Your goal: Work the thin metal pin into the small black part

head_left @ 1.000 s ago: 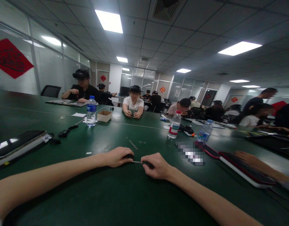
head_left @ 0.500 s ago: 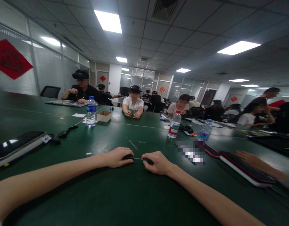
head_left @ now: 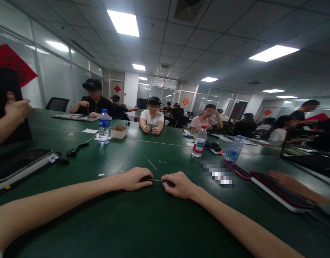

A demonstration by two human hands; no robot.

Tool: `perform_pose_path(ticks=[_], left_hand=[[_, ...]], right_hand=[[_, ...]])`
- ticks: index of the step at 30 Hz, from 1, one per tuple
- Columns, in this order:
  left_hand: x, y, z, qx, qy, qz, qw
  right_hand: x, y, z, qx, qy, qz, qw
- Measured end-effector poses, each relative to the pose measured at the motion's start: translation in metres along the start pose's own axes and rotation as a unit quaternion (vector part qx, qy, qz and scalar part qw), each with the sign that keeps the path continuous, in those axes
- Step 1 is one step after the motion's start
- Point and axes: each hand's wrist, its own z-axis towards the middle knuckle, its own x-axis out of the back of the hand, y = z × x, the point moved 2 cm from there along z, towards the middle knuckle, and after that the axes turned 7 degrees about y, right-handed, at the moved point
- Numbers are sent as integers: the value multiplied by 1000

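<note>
My left hand (head_left: 136,178) rests on the green table (head_left: 143,222), its fingers closed round a small black piece (head_left: 147,178). Facing it, my right hand (head_left: 179,185) is closed on another small black piece (head_left: 169,183). Between the two hands runs a thin, straight, pale rod (head_left: 157,180), which seems to join the black pieces. Fingers cover most of both pieces, so their exact kind does not show. Both forearms lie low over the table.
Water bottles (head_left: 104,127) (head_left: 199,141) (head_left: 234,148) and a small open box (head_left: 119,132) stand beyond my hands. Devices lie left (head_left: 22,163) and right (head_left: 280,191), the right one under another person's hand (head_left: 285,181). At far left another person's hand (head_left: 17,107) holds a dark panel (head_left: 4,86).
My hands and the rod look unmoved. A person's hand with a dark panel has come in at left. At right a dark panel now stands raised; a person across has lifted a hand to the head.
</note>
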Motion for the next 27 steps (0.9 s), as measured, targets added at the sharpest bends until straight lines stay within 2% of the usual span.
perform_pose_path(ticks=[12, 27], left_hand=[[0, -1, 0, 10, -4, -15, 1000], [-1, -4, -2, 32, 20, -39, 999]], right_hand=[[2, -1, 0, -6, -9, 2, 1000], [3, -3, 1, -27, 2, -22, 999]])
